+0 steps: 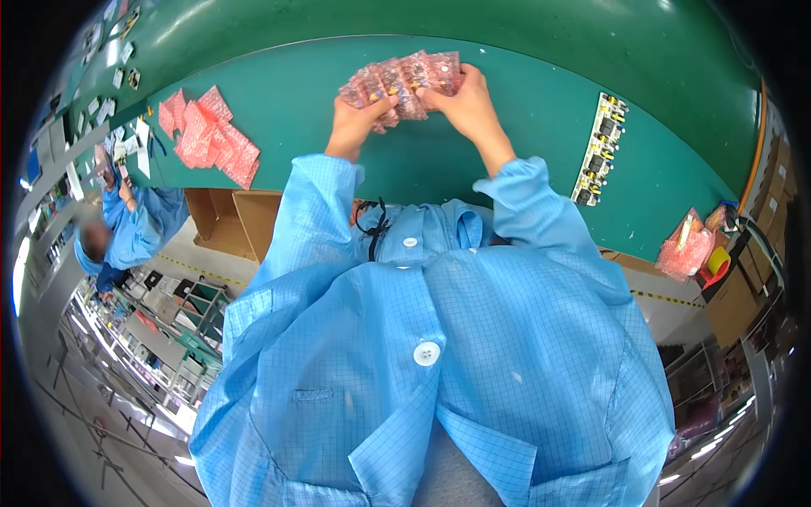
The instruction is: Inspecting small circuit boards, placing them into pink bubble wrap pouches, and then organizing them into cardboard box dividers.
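Both my hands grip a row of overlapping pink bubble-wrap packets [395, 78] above the far middle of the green table. Dark and yellow parts show through the clear pink wrap. My left hand [359, 122] closes on the near left end, thumb on top. My right hand [463, 103] holds the right end, its thumb pressed on the packets and the other fingers mostly hidden behind them. To the left lies a loose pile of flat pink bubble-wrap bags [207, 135]. At the right stands a white strip of small black and yellow components [601, 150].
The green table [507, 101] spans the front. Another pink bubble-wrap bundle [685, 245] lies at the right edge beside a red and yellow object [716, 265]. An open cardboard box [221, 221] sits below the table's near left edge. Another person [127, 211] in blue works at far left.
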`<act>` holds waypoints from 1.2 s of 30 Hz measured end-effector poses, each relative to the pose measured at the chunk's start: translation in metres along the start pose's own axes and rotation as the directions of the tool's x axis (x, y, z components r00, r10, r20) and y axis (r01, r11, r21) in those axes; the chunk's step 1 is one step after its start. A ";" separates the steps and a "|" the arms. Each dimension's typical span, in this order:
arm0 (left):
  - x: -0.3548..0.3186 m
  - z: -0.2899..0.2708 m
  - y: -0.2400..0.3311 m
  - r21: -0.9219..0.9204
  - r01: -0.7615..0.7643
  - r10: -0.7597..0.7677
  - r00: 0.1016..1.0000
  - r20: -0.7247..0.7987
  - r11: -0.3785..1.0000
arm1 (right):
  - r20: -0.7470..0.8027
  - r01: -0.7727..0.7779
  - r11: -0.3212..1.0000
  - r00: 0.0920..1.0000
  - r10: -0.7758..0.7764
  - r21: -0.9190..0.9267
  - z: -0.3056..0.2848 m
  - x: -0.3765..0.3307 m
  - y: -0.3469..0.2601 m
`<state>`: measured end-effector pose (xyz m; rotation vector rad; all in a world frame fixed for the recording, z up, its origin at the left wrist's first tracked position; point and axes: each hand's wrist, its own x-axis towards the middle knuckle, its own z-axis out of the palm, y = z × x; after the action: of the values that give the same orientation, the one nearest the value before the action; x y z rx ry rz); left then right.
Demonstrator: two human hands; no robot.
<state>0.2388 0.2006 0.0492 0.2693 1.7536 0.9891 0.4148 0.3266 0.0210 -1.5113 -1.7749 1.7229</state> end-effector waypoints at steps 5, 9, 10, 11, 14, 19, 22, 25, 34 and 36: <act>-0.012 -0.028 -0.024 -0.358 0.133 -0.084 0.985 0.147 0.924 | 0.507 -0.264 0.895 0.861 0.050 0.359 0.005 -0.013 -0.045; -0.075 -0.026 -0.017 -0.477 0.170 -0.003 0.944 0.330 0.862 | 0.693 -0.455 0.732 0.720 -0.032 0.506 -0.009 -0.053 -0.028; -0.096 -0.023 -0.016 -0.504 0.135 0.034 0.949 0.313 0.853 | 0.706 -0.424 0.748 0.703 -0.083 0.510 -0.015 -0.065 -0.030; -0.114 -0.020 -0.019 -0.531 0.101 0.071 0.953 0.294 0.842 | 0.709 -0.430 0.750 0.701 -0.073 0.502 -0.018 -0.080 -0.024; -0.172 -0.025 -0.030 -0.524 0.070 0.108 0.947 0.302 0.849 | 0.641 -0.259 0.833 0.754 -0.142 0.489 -0.020 -0.137 -0.019; -0.264 -0.048 -0.038 -0.175 -0.148 0.196 0.933 0.302 0.973 | 0.648 -0.140 0.852 0.714 -0.267 0.505 -0.010 -0.229 -0.048; -0.306 -0.054 -0.076 -0.501 0.136 0.051 0.938 0.342 0.855 | 0.665 -0.129 0.879 0.706 -0.244 0.459 -0.001 -0.265 -0.046; -0.338 -0.071 -0.114 -0.168 -0.088 0.124 0.968 0.219 0.982 | 0.654 -0.061 0.856 0.674 -0.344 0.514 0.041 -0.296 -0.018; -0.351 -0.174 -0.288 -0.595 0.048 -0.096 0.994 -0.049 0.803 | 0.554 -0.502 0.836 0.770 0.317 0.220 0.260 -0.361 0.059; -0.334 -0.208 -0.334 -0.581 0.098 -0.175 0.982 -0.077 0.808 | 0.523 -0.601 0.780 0.728 0.444 0.176 0.311 -0.364 0.076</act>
<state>0.2889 -0.3126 0.0552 -0.3150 1.4709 1.3997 0.3744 -0.1562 0.0407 -1.6558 -1.1389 2.7005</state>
